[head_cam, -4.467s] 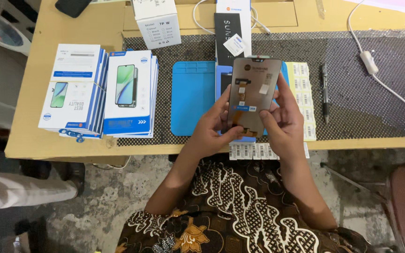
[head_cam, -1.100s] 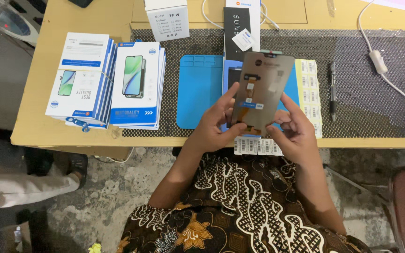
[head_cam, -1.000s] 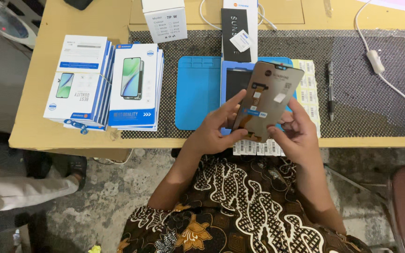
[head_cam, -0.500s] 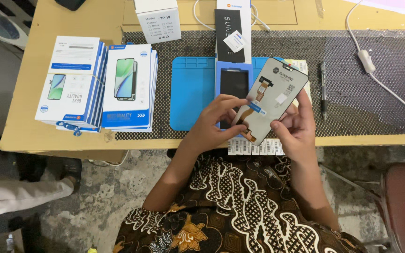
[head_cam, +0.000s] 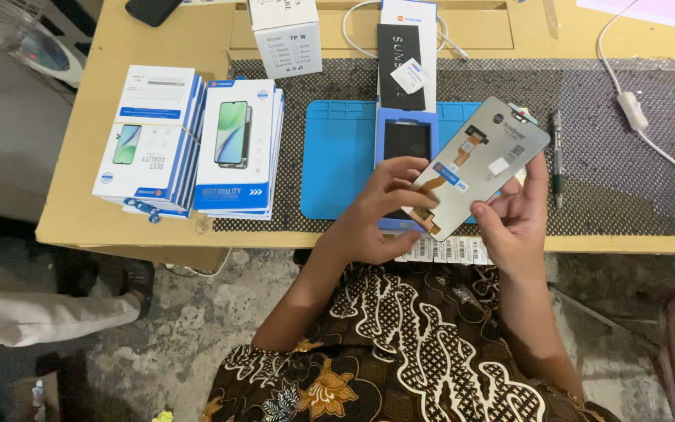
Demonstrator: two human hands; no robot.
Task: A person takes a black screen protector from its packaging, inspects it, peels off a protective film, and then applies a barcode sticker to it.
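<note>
I hold a grey phone screen panel back side up, tilted so its top points to the upper right. An orange flex cable and small stickers show on its back. My left hand grips its lower left edge, fingers curled over the flex cable. My right hand supports the lower right edge, with the index finger up along the side. Under the panel lie a blue work mat and a blue-framed phone box tray.
Two stacks of white and blue phone screen boxes sit at the left on the wooden table. A white box, a black box, a pen and a white cable lie behind. A barcode sheet rests at the table's edge.
The panel has turned clockwise from upright to tilted toward the upper right. My right hand slid to its lower right edge; my left hand stays at the lower left.
</note>
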